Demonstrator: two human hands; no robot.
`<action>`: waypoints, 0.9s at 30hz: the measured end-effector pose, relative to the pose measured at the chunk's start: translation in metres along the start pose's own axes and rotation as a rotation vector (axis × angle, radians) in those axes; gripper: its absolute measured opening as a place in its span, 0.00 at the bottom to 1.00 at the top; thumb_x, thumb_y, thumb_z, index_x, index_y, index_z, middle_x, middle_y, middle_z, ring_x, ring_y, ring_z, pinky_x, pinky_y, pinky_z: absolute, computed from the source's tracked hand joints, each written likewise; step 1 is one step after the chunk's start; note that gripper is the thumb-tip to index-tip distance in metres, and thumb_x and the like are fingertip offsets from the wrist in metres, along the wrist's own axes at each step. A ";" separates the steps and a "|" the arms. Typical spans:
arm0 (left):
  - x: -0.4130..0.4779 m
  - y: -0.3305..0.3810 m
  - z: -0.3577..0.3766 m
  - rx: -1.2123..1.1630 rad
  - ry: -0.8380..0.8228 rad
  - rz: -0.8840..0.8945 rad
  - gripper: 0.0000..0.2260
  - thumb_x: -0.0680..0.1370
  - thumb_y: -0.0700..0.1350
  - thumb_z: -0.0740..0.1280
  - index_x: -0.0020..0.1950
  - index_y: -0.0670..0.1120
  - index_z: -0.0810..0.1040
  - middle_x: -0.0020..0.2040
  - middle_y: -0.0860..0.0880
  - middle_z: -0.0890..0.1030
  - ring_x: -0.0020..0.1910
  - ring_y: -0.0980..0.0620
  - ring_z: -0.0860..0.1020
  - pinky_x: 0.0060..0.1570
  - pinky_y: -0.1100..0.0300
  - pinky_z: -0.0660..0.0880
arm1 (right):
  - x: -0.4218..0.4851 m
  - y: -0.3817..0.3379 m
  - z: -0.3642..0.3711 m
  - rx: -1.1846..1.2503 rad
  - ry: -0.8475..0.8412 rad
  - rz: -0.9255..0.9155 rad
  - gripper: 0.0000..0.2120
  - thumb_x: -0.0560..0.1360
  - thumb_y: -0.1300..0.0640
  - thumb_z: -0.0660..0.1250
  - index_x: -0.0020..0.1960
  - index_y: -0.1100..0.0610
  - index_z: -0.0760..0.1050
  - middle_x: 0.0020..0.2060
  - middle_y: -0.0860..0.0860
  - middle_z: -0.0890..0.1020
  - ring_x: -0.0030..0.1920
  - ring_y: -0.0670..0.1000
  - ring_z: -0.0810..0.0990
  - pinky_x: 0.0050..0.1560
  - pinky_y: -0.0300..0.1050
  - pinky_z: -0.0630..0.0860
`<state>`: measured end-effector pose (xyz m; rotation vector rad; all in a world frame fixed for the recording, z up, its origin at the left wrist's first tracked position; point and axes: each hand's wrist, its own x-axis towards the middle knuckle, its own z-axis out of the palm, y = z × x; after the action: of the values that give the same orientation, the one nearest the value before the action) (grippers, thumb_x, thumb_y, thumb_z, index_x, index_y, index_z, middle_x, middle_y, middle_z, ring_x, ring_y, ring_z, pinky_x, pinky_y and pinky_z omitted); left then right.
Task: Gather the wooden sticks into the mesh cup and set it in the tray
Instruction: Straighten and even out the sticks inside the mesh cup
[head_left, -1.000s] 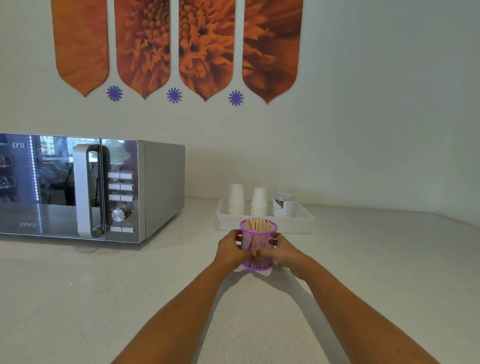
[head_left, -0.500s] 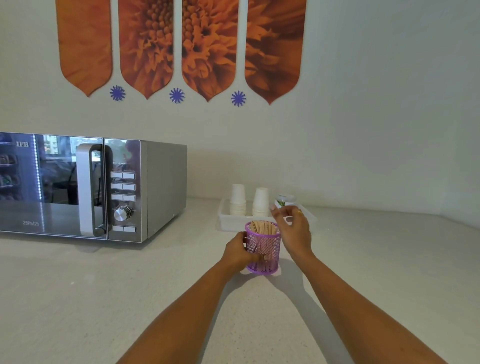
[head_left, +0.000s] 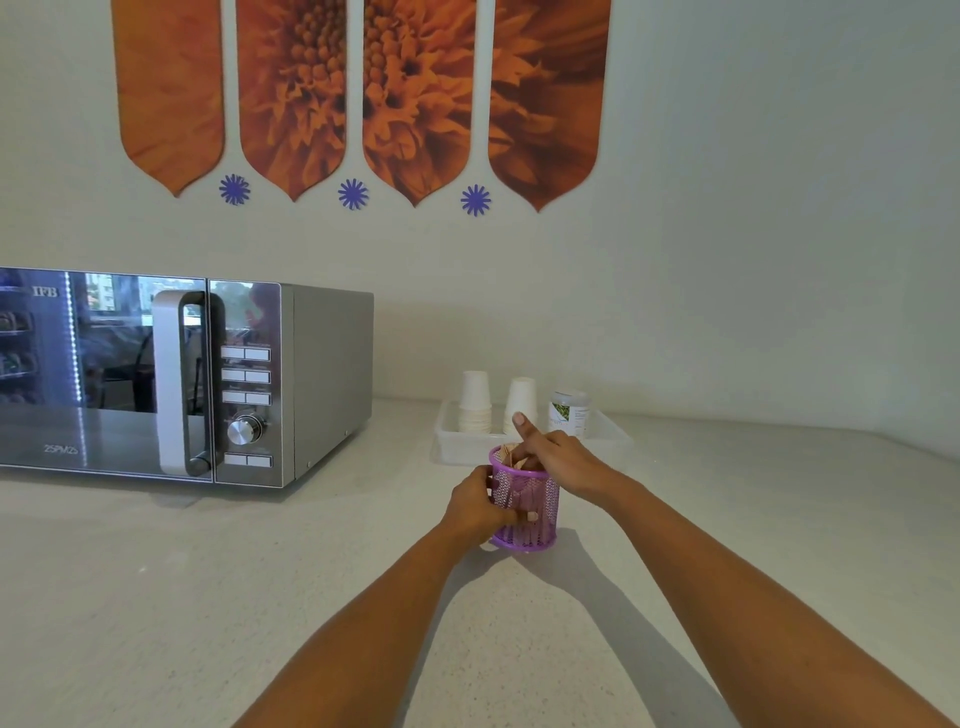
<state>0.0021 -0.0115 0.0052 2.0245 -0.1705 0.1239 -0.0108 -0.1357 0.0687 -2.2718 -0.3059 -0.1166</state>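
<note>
A purple mesh cup (head_left: 535, 525) stands upright on the white counter, just in front of the white tray (head_left: 451, 448). Wooden sticks (head_left: 508, 458) stand inside it and show through the mesh. My left hand (head_left: 475, 503) grips the cup's left side. My right hand (head_left: 563, 457) rests over the cup's rim with its fingers dipped among the stick tops and one finger pointing up. I cannot tell whether it pinches a stick.
Two stacks of white paper cups (head_left: 475, 401) and a small white jar (head_left: 569, 413) stand in the tray. A silver microwave (head_left: 208, 379) sits at the left against the wall. The counter (head_left: 208, 597) stretches wide in front.
My right hand let go of the cup's right side, rose above it, then came down onto the stick tops. The left hand kept its grip on the cup.
</note>
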 end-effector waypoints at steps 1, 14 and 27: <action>0.000 0.000 0.000 0.001 0.001 0.001 0.34 0.69 0.41 0.76 0.71 0.41 0.65 0.67 0.44 0.74 0.64 0.43 0.74 0.61 0.53 0.74 | 0.000 -0.001 -0.001 0.017 -0.011 0.008 0.35 0.76 0.34 0.46 0.52 0.58 0.82 0.47 0.53 0.81 0.51 0.52 0.78 0.61 0.46 0.71; -0.001 -0.001 -0.001 -0.011 -0.005 0.018 0.34 0.68 0.43 0.77 0.70 0.43 0.67 0.66 0.44 0.75 0.63 0.44 0.75 0.60 0.53 0.75 | 0.004 -0.004 -0.016 -0.048 -0.063 -0.005 0.15 0.74 0.56 0.69 0.58 0.62 0.80 0.54 0.56 0.83 0.49 0.49 0.76 0.41 0.34 0.71; -0.003 0.001 -0.003 0.001 -0.013 0.024 0.33 0.68 0.43 0.77 0.70 0.43 0.67 0.66 0.44 0.75 0.63 0.44 0.75 0.60 0.53 0.74 | 0.025 -0.006 0.002 -0.259 0.132 -0.038 0.17 0.78 0.55 0.63 0.64 0.59 0.75 0.55 0.58 0.83 0.51 0.54 0.81 0.53 0.46 0.76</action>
<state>-0.0009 -0.0089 0.0072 2.0254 -0.2032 0.1259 0.0122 -0.1264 0.0762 -2.5000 -0.2777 -0.3418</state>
